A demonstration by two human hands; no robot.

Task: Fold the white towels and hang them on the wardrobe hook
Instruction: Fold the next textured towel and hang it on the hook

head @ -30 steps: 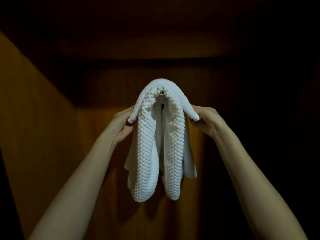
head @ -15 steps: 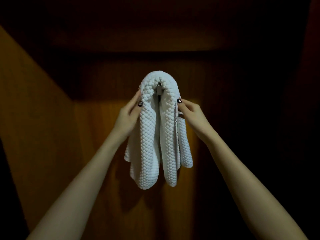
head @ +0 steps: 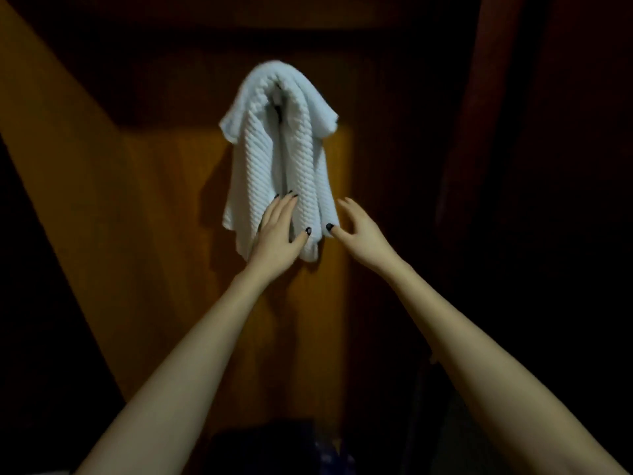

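One white towel (head: 274, 159) hangs draped over the hook (head: 278, 109) on the wooden wardrobe panel (head: 164, 200), long axis vertical, loose ends pointing down. Left hand (head: 279, 234) lies flat on its lower folds, fingers (head: 284, 207) straight. Right hand (head: 359, 231) sits beside the lower right edge, fingers relaxed, holding nothing. Bare panel flanks both edges.

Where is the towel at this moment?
Head view, centre: the towel hangs against the wooden panel, the left hand flat on its lower part and the right hand at its lower right edge.
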